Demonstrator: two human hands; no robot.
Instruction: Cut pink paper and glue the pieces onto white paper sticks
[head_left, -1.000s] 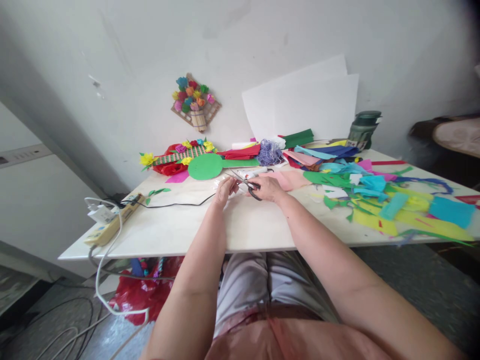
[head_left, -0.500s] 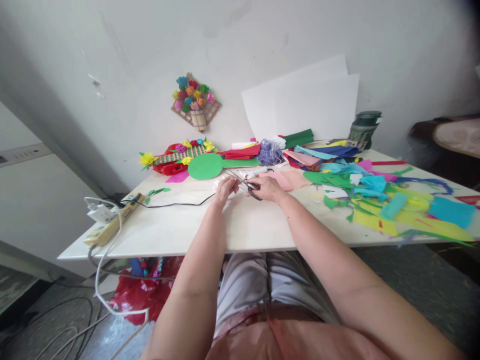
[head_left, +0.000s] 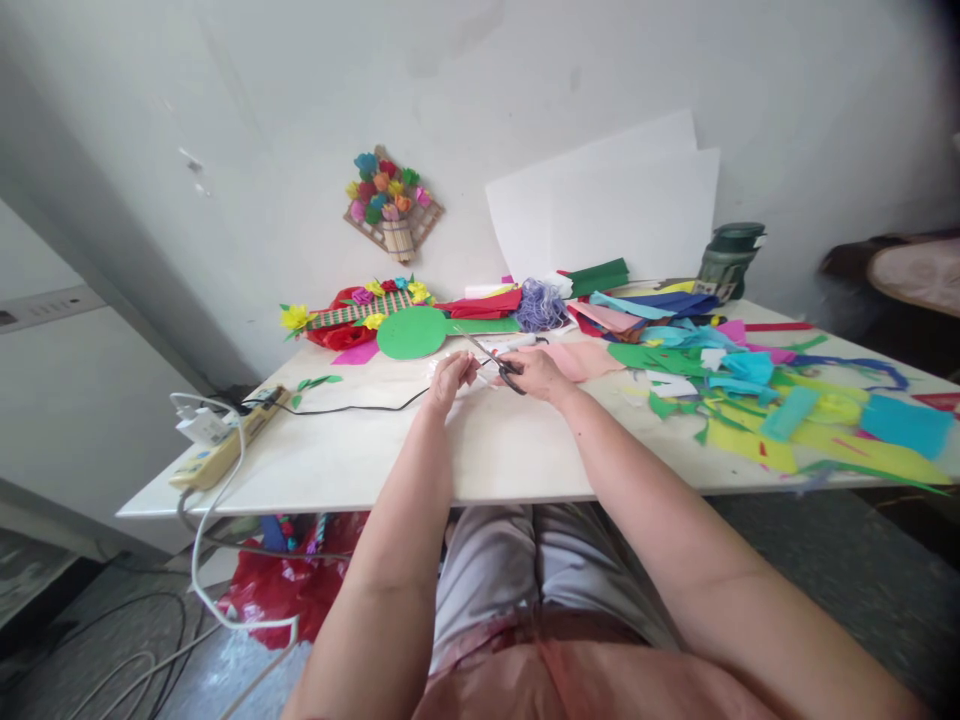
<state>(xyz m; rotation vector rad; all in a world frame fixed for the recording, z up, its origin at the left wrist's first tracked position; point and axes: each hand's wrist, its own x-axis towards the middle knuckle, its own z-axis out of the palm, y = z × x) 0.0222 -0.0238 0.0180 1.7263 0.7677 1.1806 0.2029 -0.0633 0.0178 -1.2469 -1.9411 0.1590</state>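
Right hand (head_left: 541, 376) is clutching the scissors (head_left: 501, 366), blades slanting left toward the table's (head_left: 360, 460) far edge, just beyond the left hand (head_left: 450, 379), which is pinching a white scrap (head_left: 433, 368).

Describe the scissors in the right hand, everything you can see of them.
The black-handled metal scissors have dark loop handles and thin grey blades. The right hand has them in its grip at the loops, over the pale table top. The blades slant up and away to the left, past the left hand, which pinches a small white scrap. Whether the blades are parted or touch the scrap is too small to tell.
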